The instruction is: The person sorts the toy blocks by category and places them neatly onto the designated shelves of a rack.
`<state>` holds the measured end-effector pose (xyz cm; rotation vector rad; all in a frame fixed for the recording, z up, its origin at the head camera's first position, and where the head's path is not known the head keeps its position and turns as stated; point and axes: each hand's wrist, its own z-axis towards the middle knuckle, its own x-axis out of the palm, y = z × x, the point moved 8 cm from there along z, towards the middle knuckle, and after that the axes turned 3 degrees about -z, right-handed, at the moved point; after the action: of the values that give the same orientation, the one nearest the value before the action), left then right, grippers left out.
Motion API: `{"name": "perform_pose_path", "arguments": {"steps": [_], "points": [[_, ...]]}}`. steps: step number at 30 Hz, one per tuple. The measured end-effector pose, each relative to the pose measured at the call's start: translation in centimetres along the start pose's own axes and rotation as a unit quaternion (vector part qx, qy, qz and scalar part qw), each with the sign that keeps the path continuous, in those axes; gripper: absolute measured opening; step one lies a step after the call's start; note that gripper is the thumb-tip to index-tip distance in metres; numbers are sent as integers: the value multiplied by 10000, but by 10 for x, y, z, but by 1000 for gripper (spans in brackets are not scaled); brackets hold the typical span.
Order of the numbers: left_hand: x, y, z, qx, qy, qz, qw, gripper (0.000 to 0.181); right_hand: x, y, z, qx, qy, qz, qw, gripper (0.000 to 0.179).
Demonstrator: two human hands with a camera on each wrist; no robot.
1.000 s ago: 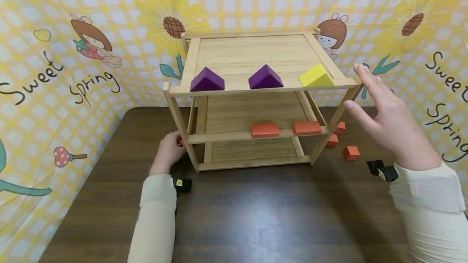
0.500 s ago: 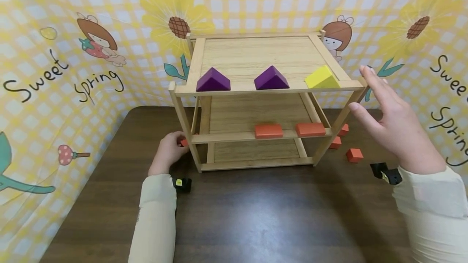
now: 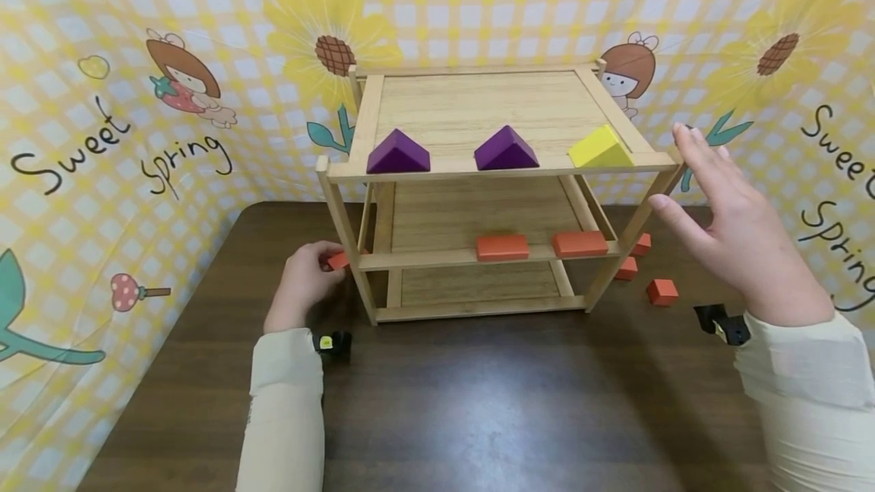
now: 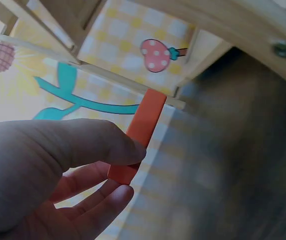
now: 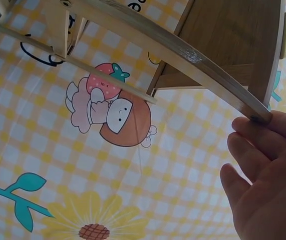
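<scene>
Between thumb and fingers, my left hand (image 3: 304, 279) pinches an orange rectangular block (image 4: 148, 115), just left of the wooden shelf rack (image 3: 437, 258). In the head view, the rack's front left post partly hides that block. At the rack's upper right corner, my right hand (image 3: 741, 241) has its fingers extended; in the right wrist view, its fingertips touch the wooden frame (image 5: 208, 75). Two orange blocks, one in the middle (image 3: 502, 247) and one at the right (image 3: 579, 244), lie along the middle shelf's front edge.
Two purple triangular blocks, a left one (image 3: 399, 152) and a middle one (image 3: 506, 149), and a yellow triangular block (image 3: 601, 147) line the top shelf's front. Several orange cubes (image 3: 662, 292) lie on the dark table (image 3: 478, 401) to the right. Patterned cloth (image 3: 478, 6) hangs behind.
My left hand has shifted slightly left, and more of the orange block it pinches now shows beside the post. The head view has shifted a little. My right hand stays at the rack's corner.
</scene>
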<state>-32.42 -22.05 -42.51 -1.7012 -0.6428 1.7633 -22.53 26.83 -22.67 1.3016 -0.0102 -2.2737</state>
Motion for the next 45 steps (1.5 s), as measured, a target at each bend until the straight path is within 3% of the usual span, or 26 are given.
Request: {"name": "perform_pose_path", "arguments": {"steps": [19,36,45], "points": [[-31,-30,-16,318,-178,224,9991,39,-4,6,3,-414,-139,-268,9987,68],[-50,-40,-25,614,-509,106,9968,39,-1,3,2,-112,40,-252,9996,70],[-61,-49,-36,810,-506,121,9954,40,-1,3,2,-62,41,-218,9997,70]]}}
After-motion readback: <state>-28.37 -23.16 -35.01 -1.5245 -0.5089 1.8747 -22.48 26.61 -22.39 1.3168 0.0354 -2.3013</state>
